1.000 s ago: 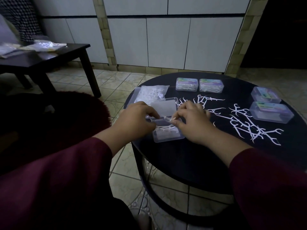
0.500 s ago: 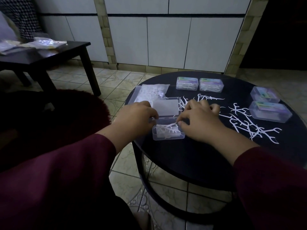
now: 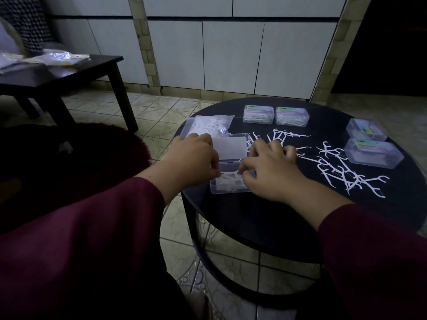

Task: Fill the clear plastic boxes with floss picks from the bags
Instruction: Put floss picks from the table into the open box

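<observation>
Picks (image 3: 230, 181) lie in a loose white heap in the open clear box (image 3: 231, 189), which sits near the left front edge of the round black table (image 3: 265, 218), its lid (image 3: 228, 147) folded back flat on the far side. My left hand (image 3: 193, 163) comes at the box from its left, my right hand (image 3: 269, 173) from its right, and the curled fingertips of both meet over the heap, pinching at a pick or two; just how many I hold I cannot tell. I judge the job now is to press the heap flat and line the handles up along the box, so the lid can fold down without catching. Beyond the lid lies a bag (image 3: 212, 125) with picks in it, partly over another clear tray. To the right of the box loose picks (image 3: 342, 172) are scattered across the tabletop, with four closed boxes (image 3: 276, 115) farther off, two behind and two at the far right. The box stands close to the rim on my side, so I should push inward, not toward me; the bare stretch in front of the scatter gives my right hand room.
</observation>
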